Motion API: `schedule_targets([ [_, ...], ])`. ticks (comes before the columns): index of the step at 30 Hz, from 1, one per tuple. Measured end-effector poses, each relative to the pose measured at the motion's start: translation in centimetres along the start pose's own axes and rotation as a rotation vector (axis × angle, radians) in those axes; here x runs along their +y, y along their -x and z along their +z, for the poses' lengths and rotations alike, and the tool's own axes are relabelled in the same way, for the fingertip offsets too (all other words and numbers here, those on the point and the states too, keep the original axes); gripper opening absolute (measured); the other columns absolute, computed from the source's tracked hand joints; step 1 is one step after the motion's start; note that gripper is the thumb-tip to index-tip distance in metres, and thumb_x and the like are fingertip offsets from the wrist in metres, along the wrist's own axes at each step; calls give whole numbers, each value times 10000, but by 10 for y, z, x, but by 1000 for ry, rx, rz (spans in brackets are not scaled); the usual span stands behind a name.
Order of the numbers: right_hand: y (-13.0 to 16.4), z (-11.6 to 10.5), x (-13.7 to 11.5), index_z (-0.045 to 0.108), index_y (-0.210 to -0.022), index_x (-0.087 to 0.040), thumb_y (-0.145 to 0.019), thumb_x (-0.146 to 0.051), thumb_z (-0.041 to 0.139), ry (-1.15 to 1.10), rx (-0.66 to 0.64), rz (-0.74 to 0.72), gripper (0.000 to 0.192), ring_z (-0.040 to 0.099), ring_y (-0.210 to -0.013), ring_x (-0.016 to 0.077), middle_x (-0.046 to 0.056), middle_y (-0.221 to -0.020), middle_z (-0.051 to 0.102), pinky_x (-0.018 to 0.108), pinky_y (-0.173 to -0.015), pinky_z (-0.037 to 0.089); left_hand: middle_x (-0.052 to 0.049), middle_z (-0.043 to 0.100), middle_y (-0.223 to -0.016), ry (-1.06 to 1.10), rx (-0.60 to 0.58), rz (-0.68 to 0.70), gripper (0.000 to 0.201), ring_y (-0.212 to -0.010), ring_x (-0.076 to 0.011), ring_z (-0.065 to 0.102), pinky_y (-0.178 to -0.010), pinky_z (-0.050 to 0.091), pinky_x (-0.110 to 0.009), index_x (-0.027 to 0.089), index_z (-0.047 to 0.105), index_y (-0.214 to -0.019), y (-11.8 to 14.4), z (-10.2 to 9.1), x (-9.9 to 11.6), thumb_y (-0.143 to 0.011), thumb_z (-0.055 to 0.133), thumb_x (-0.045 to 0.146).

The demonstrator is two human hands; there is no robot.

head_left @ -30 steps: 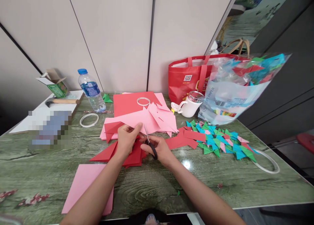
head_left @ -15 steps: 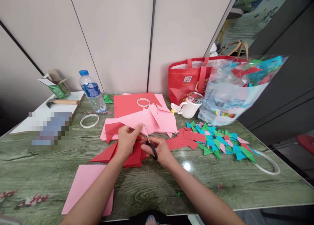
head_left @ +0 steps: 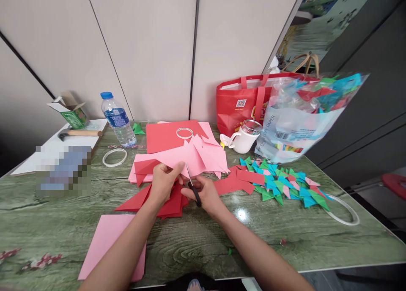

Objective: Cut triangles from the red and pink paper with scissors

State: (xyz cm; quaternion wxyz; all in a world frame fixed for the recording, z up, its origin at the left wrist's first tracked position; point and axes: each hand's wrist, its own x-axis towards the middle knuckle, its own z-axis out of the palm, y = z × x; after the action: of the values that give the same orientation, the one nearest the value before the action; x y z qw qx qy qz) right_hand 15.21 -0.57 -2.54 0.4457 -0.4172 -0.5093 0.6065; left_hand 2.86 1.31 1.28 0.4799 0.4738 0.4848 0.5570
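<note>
My left hand (head_left: pixel 162 184) pinches the lower edge of a pink paper sheet (head_left: pixel 173 159) between thumb and fingers. My right hand (head_left: pixel 207 193) is closed around the black handles of a pair of scissors (head_left: pixel 196 194). Their metal blades point away from me and lie at the pink paper, just right of my left thumb. How far the blades are apart I cannot tell. Folded red paper pieces (head_left: pixel 135 200) lie beneath my left hand, partly hidden by it. Beyond the hands, pink pieces with pointed corners (head_left: pixel 211 151) overlap on the pile.
Red strips (head_left: pixel 233 182) and many small folded triangles (head_left: pixel 282 183) lie to the right. Behind them stand a white mug (head_left: pixel 244 139), a plastic bag (head_left: pixel 294 130) and a red bag (head_left: pixel 236 94). Leftward are a water bottle (head_left: pixel 119 122), tape roll (head_left: pixel 114 157) and hammer (head_left: pixel 80 133). Pink sheets (head_left: pixel 104 240) lie nearest me.
Both hands stay almost in place, still on the pink paper and the scissors. The scissor handles have shifted slightly, and the whole view has moved a little.
</note>
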Motion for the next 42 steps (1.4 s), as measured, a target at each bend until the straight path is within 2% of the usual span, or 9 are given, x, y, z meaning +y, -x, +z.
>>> schedule_targets([
  [5, 0, 1, -11, 556, -791, -160, -541, -316, 755, -82, 5, -56, 357, 545, -682, 147, 12, -721, 579, 260, -645, 448, 2, 540, -381, -82, -63, -45, 320, -338, -73, 460, -377, 342, -176, 119, 545, -463, 4, 2, 1, -701, 642, 312],
  [11, 0, 4, -12, 545, -768, -168, -545, -239, 751, -192, -37, -84, 313, 536, -694, 132, -4, -719, 556, 261, -707, 443, -1, 556, -398, -70, -51, -82, 303, -341, -79, 464, -371, 350, -180, 121, 554, -484, 4, 3, 2, -689, 652, 323],
  [19, 0, 3, -10, 542, -741, -170, -546, -262, 749, -189, -62, -56, 299, 521, -681, 135, 1, -720, 552, 260, -680, 422, -7, 552, -399, -42, -90, -62, 284, -342, -100, 486, -366, 352, -194, 130, 555, -492, 2, 0, -1, -708, 624, 300],
  [25, 3, 6, -12, 550, -781, -173, -575, -305, 740, -180, -89, -78, 310, 525, -713, 146, 20, -762, 578, 261, -687, 418, 6, 520, -367, -109, -2, -19, 349, -282, -75, 423, -316, 303, -181, 135, 530, -451, 4, 0, 1, -724, 605, 339],
  [33, 2, 4, -7, 580, -752, -146, -516, -385, 761, -108, -28, -5, 381, 517, -669, 150, 46, -742, 597, 266, -630, 420, -1, 454, -292, -271, 65, 59, 468, -264, -65, 383, -312, 278, -182, 149, 479, -335, 7, 1, 1, -734, 585, 368],
  [38, 3, 5, -8, 589, -746, -143, -512, -432, 749, -70, -9, 0, 405, 505, -632, 142, 46, -728, 599, 256, -590, 415, 11, 429, -278, -246, 70, 54, 472, -254, -61, 350, -304, 260, -191, 161, 449, -327, 7, 1, 0, -722, 594, 374],
  [42, 3, 5, -7, 590, -751, -139, -542, -406, 741, -94, -43, -18, 372, 456, -579, 111, 32, -703, 584, 236, -550, 383, 16, 419, -272, -210, 61, 41, 480, -245, -59, 335, -298, 231, -196, 162, 441, -331, 7, 1, 0, -726, 595, 389],
])
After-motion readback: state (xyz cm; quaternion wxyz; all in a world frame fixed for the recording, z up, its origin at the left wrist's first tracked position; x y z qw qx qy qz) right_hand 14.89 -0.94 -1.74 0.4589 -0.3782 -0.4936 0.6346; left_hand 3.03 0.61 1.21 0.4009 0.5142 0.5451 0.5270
